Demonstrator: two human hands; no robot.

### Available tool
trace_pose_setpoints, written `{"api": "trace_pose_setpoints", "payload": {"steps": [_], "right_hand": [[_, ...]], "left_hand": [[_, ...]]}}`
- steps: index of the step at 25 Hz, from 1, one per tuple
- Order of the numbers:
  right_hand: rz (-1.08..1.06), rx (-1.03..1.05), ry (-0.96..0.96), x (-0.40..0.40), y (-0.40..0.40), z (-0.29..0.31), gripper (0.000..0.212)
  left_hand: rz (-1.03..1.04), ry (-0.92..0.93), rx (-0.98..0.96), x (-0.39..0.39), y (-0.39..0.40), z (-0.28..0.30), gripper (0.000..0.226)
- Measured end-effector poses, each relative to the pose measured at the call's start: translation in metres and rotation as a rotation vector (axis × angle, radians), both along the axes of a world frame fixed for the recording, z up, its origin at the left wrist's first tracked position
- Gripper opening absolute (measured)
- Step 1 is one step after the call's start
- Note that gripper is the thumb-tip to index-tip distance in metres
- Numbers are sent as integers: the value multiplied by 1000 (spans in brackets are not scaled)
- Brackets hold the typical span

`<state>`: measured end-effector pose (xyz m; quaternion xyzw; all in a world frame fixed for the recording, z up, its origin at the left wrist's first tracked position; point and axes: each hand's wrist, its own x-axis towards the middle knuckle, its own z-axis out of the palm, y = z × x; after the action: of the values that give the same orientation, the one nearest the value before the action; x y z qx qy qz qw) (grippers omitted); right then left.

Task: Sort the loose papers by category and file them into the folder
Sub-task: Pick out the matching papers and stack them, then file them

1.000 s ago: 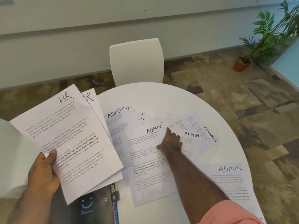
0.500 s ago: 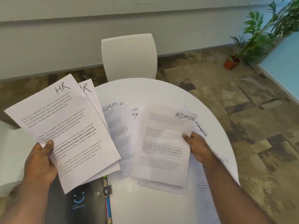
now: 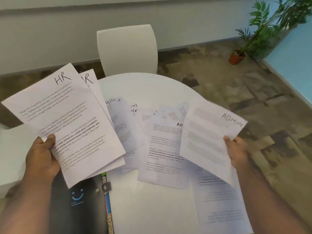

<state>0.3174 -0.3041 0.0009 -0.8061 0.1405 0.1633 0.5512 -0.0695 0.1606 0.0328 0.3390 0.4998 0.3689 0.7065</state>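
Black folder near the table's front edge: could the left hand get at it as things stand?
Probably not at once. The left hand grips the HR sheets, which hang over the black folder. It would likely have to put them down first.

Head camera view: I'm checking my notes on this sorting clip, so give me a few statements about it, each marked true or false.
1. The left hand holds sheets marked HR. True.
2. The right hand rests flat on the papers on the table. False: it holds a sheet marked ADMIN up off the table.
3. The dark folder lies at the near left, partly under the HR sheets. True.
4. All papers have been cleared from the table. False: several loose sheets still lie overlapping on it.
5. A white chair stands at the table's far side. True.
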Motion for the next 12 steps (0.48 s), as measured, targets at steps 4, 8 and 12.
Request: {"api": "trace_pose_setpoints", "payload": {"steps": [4,8,12], "right_hand": [[253,-299,4,-41,23,-35,23],[196,-653,-22,-82,45,-51,44],[251,-643,29,-97,56,-60,50]], "left_hand": [[8,2,-3,-4,-2,2,39],[-1,13,-5,-11,-2,1,37],[13,31,-21,-13,-3,0,23]]}}
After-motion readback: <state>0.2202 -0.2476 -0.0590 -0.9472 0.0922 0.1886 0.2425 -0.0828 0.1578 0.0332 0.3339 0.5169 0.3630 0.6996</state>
